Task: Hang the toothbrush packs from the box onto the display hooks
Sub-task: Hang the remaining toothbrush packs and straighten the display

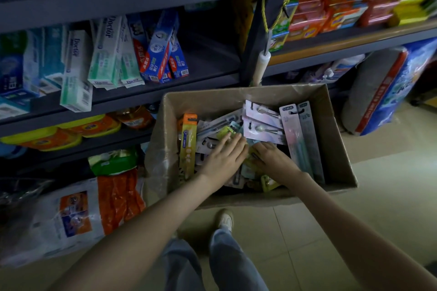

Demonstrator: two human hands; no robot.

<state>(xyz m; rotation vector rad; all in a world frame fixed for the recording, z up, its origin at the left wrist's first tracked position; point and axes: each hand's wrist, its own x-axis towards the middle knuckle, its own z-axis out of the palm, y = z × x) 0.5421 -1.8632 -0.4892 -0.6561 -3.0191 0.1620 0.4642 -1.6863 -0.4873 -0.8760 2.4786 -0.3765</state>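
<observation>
An open cardboard box (335,125) stands on the floor, filled with several toothbrush packs. An orange pack (188,142) leans at its left, pink packs (262,125) lie on top, and grey and pink long packs (305,144) stand at its right. Both hands reach into the middle of the box. My left hand (224,156) lies flat with straight fingers on the packs, fingertips on a yellow-green pack (225,130). My right hand (272,158) presses down among the packs beside it; its fingertips are hidden under them. No display hooks are visible.
Dark metal shelves (165,87) stand behind the box with toothpaste cartons (106,54) and soap packs (331,14). Bagged goods (78,212) lie on the floor at the left, a large blue bag (397,92) at the right. Tiled floor (354,220) and my feet lie below.
</observation>
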